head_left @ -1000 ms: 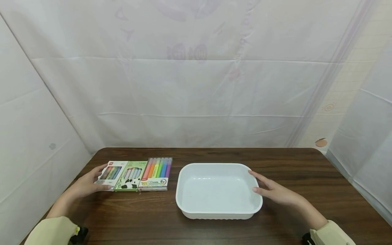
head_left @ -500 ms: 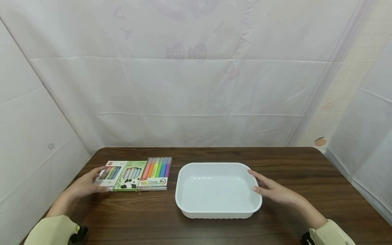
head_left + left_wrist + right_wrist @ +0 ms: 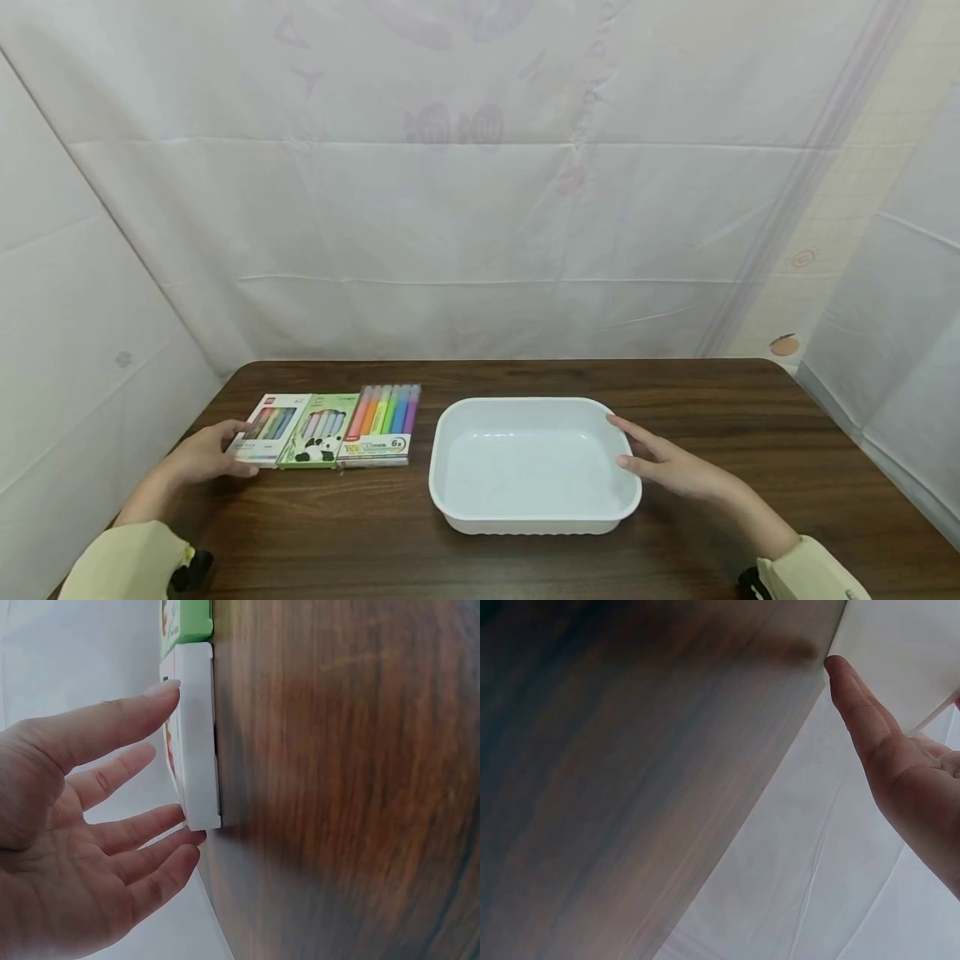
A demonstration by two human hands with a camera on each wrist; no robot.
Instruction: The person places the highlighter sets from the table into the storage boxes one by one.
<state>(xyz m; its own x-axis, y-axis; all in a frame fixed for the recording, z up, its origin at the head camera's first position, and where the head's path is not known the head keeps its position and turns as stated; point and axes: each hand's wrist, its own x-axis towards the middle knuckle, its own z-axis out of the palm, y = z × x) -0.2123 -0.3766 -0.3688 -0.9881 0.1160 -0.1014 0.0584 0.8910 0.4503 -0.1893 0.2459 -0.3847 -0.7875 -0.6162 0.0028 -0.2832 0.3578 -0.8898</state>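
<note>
Resting at the outer edge of the white marker box (image 3: 267,427), the left hand (image 3: 201,454) touches it with straight, spread fingers, nothing lifted. The green panda box (image 3: 321,431) and clear marker pack (image 3: 382,426) lie beside it on the table (image 3: 525,558). The right hand (image 3: 678,471), fingers extended, touches the white tray (image 3: 534,523), which holds nothing; all packing seems left.

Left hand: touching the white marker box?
Touching. In the left wrist view the fingers of the left hand rest on the white marker box, no gap.
</note>
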